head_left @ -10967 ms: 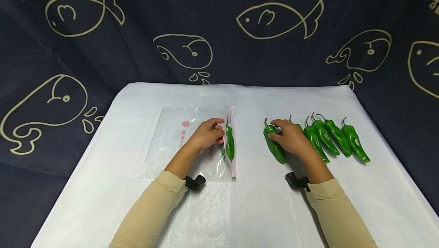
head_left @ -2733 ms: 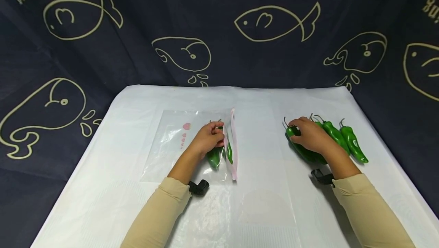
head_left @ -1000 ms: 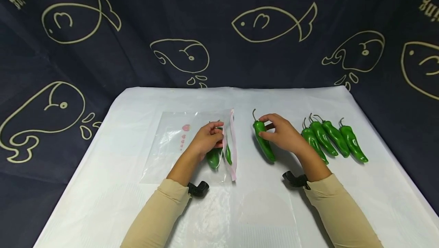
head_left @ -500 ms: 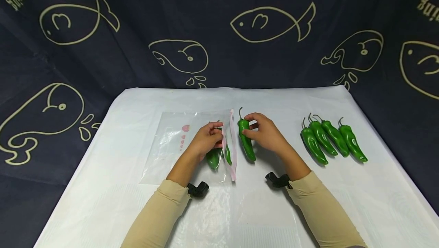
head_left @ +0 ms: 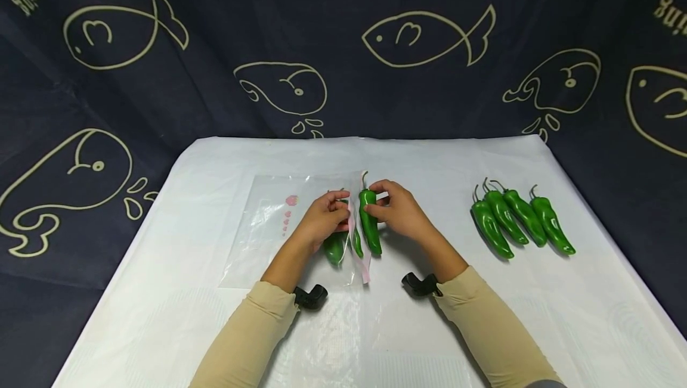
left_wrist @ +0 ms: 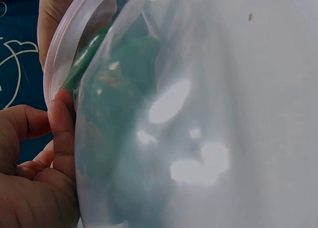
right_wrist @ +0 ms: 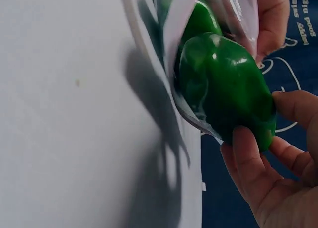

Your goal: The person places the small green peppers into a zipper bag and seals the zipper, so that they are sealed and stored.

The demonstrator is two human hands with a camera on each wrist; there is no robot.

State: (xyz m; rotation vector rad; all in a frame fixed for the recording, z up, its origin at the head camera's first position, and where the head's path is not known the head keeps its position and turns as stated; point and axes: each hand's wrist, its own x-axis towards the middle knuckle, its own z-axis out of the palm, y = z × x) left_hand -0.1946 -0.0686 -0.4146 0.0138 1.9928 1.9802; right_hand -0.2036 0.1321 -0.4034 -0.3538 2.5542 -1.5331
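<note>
Partly hidden, the contents of the clear bag (head_left: 268, 239) are hard to read: one bagged pepper (head_left: 334, 249) lies partly behind the left hand (head_left: 321, 219), and a green sliver (head_left: 357, 244) shows within the mouth. In the left wrist view, plastic and white glare blur the contents into pale green masses, so their number cannot be told; the left hand is cut off at that view's edge. From the right wrist, the held pepper (head_left: 370, 224) appears end-on, its stem out of sight. Both sleeves (head_left: 244, 334) run out of the head view at the bottom.

Left hand: thumb and bent fingers pinch one lip of the bag's mouth; how firmly, one cannot tell. The opposite pink lip (head_left: 366, 273) stands away from it, leaving the mouth gaping. Right hand (head_left: 398, 212): thumb and fingers clasp the held pepper from either side, spread only as wide as its body. The held pepper lies lengthwise along the mouth, stem at the far end, its side against the pink lip. The two hands are near each other, mouth and pepper between.

Well apart to the right, four loose peppers (head_left: 506, 216) lie side by side on the white tabletop (head_left: 161, 316), stems likewise at the far end.
</note>
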